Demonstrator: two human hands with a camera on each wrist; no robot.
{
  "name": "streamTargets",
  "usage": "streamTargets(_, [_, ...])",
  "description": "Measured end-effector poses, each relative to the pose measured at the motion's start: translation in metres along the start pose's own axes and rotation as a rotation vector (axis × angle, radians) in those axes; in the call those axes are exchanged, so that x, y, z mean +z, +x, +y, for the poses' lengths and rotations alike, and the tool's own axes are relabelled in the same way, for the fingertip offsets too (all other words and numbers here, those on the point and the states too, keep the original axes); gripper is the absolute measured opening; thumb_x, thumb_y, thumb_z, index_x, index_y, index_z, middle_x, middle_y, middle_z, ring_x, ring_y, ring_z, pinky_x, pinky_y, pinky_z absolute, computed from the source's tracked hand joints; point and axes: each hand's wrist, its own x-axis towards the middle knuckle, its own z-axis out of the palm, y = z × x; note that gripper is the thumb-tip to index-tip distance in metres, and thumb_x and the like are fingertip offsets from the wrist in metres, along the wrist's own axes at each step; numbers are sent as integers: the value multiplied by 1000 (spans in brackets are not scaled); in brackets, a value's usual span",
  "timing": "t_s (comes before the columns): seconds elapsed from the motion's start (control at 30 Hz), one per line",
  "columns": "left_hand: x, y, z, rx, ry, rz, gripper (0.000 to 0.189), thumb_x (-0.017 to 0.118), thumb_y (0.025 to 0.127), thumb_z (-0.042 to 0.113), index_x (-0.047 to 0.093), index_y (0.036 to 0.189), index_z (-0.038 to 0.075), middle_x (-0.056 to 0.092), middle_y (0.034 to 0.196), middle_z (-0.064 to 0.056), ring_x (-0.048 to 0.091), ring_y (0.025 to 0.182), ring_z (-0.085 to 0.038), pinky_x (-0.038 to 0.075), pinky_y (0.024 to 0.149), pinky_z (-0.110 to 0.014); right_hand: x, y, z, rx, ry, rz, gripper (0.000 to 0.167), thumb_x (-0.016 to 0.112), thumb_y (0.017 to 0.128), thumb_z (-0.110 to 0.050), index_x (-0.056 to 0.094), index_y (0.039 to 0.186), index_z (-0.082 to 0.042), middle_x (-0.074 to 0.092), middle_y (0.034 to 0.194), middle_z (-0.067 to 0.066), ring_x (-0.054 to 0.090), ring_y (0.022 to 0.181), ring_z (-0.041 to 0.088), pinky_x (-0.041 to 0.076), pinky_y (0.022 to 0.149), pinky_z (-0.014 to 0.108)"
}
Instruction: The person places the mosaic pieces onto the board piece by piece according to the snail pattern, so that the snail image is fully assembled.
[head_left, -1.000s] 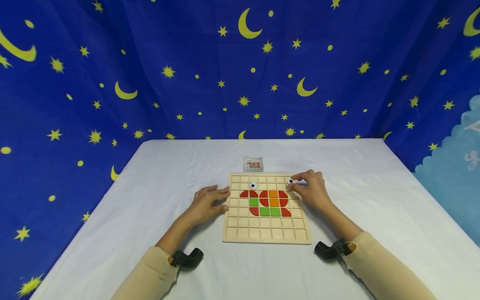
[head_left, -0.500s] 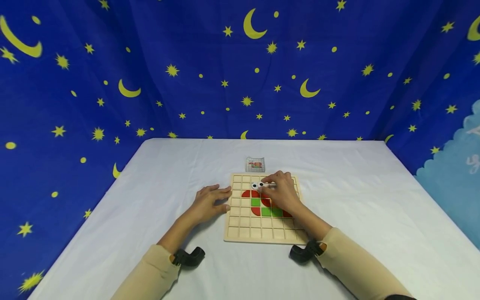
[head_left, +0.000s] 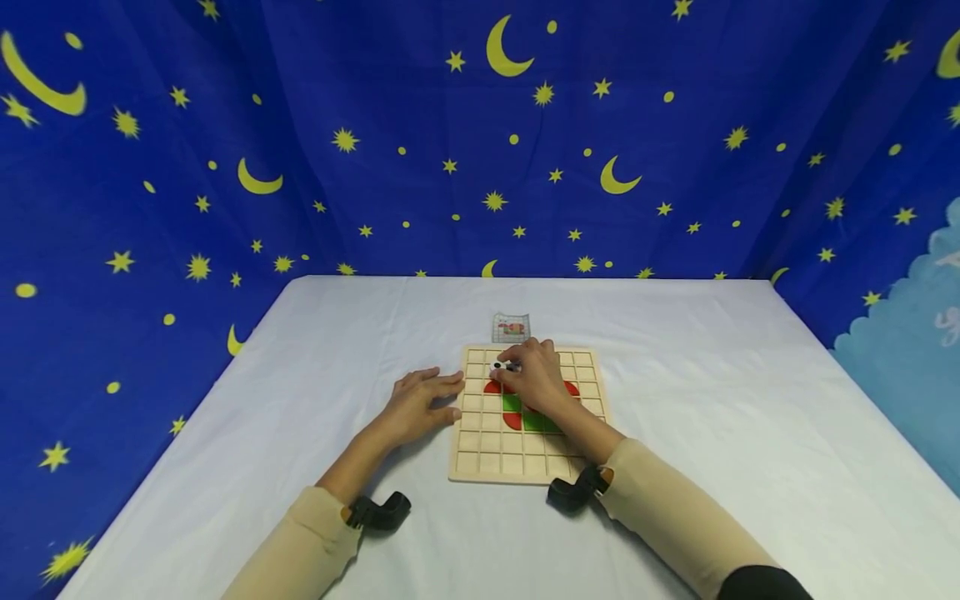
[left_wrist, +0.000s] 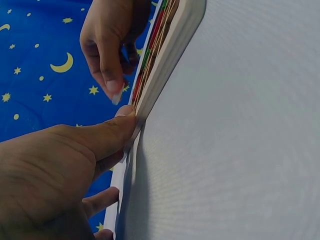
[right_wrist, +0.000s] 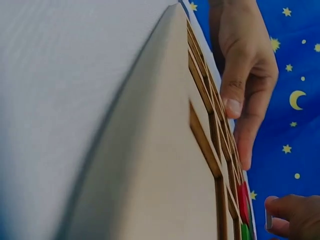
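A wooden grid board (head_left: 480, 462) lies flat on the white table. My right hand (head_left: 537, 379) reaches over its upper part and pinches a round white eye piece (head_left: 497, 367) with a black pupil between thumb and fingers. In the left wrist view this piece (left_wrist: 118, 96) appears as a thin white edge at the fingertips. A second eye piece is mostly hidden behind my fingers. Red pieces (head_left: 512, 422) and a green square (head_left: 512, 403) sit in the cells, partly covered by the hand. My left hand (head_left: 412, 408) touches the board's left edge with its fingers extended.
A small picture card (head_left: 512, 328) with a coloured figure on a grid lies just behind the board. The white tablecloth (head_left: 697, 358) surrounds the board. A blue curtain (head_left: 420, 192) with moons and stars hangs behind and at the sides.
My right hand has carried the eye piece leftward from the board's upper right corner, to the left of the eye piece on the board. The left hand keeps its place at the edge.
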Motion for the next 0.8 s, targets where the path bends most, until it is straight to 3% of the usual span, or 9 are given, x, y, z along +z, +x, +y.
streamTargets(0.37, [0, 1, 2, -15, 9, -3, 50, 68, 86, 28, 56, 131, 13, 48, 144, 0, 32, 140, -35, 17, 113, -58, 9, 7, -3, 35, -95, -33, 27, 72, 81, -33, 74, 102, -16, 62, 99, 10, 47, 97, 32, 37, 83, 46])
streamTargets(0.8, [0, 0, 0, 0, 4, 10, 49, 69, 85, 26, 57, 130, 12, 49, 143, -1, 34, 138, -35, 17, 112, -58, 12, 8, 0, 24, -111, -53, 27, 71, 82, -35, 74, 101, -17, 61, 97, 8, 46, 97, 31, 36, 78, 42])
